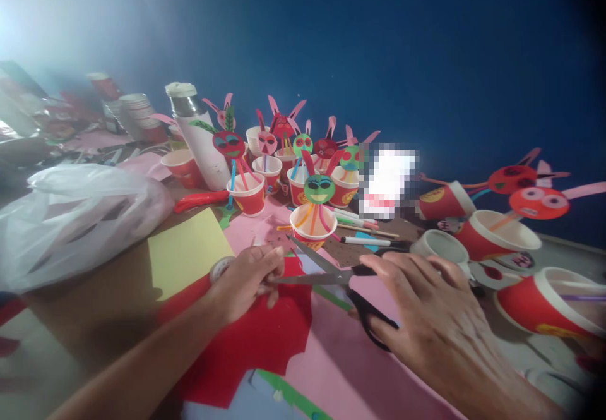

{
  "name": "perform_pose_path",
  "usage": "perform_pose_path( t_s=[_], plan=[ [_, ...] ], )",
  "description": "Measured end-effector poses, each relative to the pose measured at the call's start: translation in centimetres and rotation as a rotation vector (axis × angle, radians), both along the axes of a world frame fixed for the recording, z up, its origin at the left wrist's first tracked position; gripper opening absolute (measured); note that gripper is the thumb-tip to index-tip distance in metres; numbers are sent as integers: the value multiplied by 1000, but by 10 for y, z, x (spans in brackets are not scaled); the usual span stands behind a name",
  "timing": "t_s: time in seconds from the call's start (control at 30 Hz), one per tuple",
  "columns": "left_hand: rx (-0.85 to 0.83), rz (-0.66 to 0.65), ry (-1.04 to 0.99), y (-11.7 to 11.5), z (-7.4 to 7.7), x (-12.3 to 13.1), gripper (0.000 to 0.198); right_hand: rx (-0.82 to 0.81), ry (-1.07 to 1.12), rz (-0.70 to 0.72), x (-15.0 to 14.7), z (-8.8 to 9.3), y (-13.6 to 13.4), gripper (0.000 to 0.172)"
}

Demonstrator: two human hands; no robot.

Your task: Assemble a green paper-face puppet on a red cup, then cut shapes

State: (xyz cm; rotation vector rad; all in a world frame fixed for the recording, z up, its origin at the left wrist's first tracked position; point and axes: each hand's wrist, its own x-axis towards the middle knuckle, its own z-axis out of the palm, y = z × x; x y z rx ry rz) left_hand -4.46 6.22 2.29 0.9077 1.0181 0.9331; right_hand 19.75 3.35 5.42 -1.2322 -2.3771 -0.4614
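Note:
My right hand [426, 306] has its thumb and fingers in the black handles of a pair of scissors [326, 275]. The blades are spread apart and point left, toward my left hand [250, 275]. That hand is closed, thumb against fingers, near the blade tips; what it pinches, if anything, is too small or hidden to name. Under both hands lies red paper [269, 338] with cut edges, over pink paper [350, 357]. Just beyond the scissors stands a paper cup [312, 227] with a green paper face [319, 189] on straws.
Several more paper cups with eared paper faces line the back by a blue wall [426, 60]. A white plastic bag [80, 218], yellow paper [189, 249] and a white flask [203, 148] are on the left. A marker [369, 242], a mug [440, 246] and tipped cups [497, 237] lie right.

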Motion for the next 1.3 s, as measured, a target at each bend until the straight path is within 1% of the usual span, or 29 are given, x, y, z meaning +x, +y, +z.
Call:
perform_pose_path(
  t_s=[0.1, 0.2, 0.37, 0.5, 0.6, 0.73, 0.9, 1.0, 1.13, 1.3],
  plan=[
    [1, -29, 19, 0, 0, -1, 35, -29, -6, -3, 0, 0, 0, 31],
    [-23, -104, 53, -2, 0, -2, 28, -59, -26, 6, -1, -2, 0, 35],
    [-43, -243, 49, -4, -2, 2, 29, -86, -51, 14, -4, -5, -2, 40],
    [-62, -284, 57, -3, -9, 7, 27, -93, -69, 25, -8, -8, -4, 40],
    [-30, -268, 85, -4, -11, 11, 22, -97, -83, 34, -10, -10, -5, 40],
    [-37, -235, 116, -7, -9, 16, 19, -96, -95, 38, -11, -12, -5, 43],
    [-175, -133, 51, -10, -9, 21, 16, -137, -93, 18, -13, -15, -7, 46],
    [-241, -106, 17, -12, -13, 22, 16, -153, -97, -5, -15, -16, -7, 46],
    [-286, -82, 11, -10, -16, 22, 15, -115, -106, -20, -17, -17, -8, 40],
    [-269, -116, 32, -9, -17, 21, 12, -35, -101, -3, -21, -19, -8, 28]
  ],
)
